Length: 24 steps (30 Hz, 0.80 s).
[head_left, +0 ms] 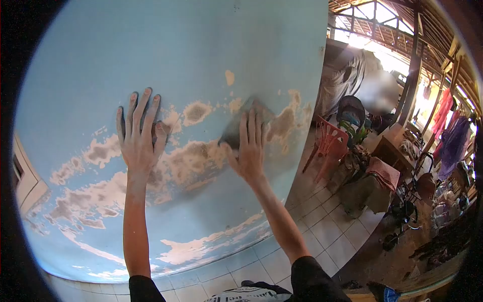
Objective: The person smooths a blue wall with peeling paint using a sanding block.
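In the head view a light-blue wall [166,45] fills the left and middle, with bare beige and grey patches of worn paint [196,157] across it. My left hand [138,141] lies against the wall, fingers spread, over the left part of the patches, and holds nothing. Farther right, my right hand [250,151] presses a dark grey sheet of sandpaper [232,133] to the wall, thumb at its lower left corner. The sheet sticks out past the fingers on both sides. Pale dust coats both hands.
The wall ends at a vertical edge on the right. Beyond it are a red plastic chair [332,146], a wooden drawer-like box [395,151], and hanging clothes [455,146]. Pale floor tiles [327,216] run along the wall's foot. A white frame [30,181] juts in at far left.
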Available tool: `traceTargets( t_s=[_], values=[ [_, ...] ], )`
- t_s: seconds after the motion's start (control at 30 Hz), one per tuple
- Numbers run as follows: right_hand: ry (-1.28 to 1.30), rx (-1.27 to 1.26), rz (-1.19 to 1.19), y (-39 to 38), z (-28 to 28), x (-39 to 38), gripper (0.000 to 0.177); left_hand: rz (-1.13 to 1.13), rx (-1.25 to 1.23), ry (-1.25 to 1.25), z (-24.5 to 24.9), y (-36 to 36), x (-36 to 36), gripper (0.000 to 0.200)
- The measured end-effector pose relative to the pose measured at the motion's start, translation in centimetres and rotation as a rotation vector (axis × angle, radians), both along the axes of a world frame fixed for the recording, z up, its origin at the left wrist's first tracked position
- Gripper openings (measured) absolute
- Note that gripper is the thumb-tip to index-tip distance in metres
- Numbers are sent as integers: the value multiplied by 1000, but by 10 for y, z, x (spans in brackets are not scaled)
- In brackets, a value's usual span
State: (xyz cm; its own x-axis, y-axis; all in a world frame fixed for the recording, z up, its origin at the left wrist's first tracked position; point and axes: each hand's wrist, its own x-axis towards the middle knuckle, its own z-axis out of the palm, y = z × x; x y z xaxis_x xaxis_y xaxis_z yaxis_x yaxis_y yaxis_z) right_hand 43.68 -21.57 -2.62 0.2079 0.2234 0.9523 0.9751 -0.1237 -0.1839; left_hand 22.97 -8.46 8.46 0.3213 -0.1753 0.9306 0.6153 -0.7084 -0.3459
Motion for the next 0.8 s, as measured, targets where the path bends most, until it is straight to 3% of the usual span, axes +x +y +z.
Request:
traceTargets(
  t_s=[0.13, 0.2, 0.23, 0.3, 0.4, 0.53, 0.63, 0.73, 0.8],
  values=[
    [33, 124, 149, -11, -19, -2, 51, -3, -15, 9, 2, -3, 0, 45],
    [92, 267, 146, -14, -3, 6, 27, -7, -14, 9, 1, -1, 0, 47],
    [101, 269, 145, -21, 10, 5, 27, -7, -13, 18, 1, -2, -1, 47],
    [211, 207, 155, -32, 34, 8, 8, -25, -17, 13, 1, -3, -1, 46],
    [277, 181, 239, -31, 39, 13, 10, -18, 1, 40, 0, 1, -2, 44],
    [298, 90, 169, -16, 23, 13, 9, -21, 5, 37, 0, 1, -1, 43],
    [188, 245, 102, -1, 0, 2, 13, -15, 4, 40, 0, -1, -2, 42],
    [338, 198, 70, 7, -17, -9, 16, -37, -22, 0, 0, -2, -1, 42],
    [344, 340, 145, 15, -25, -8, 17, -27, -12, 3, 1, -2, -1, 42]
  ],
)
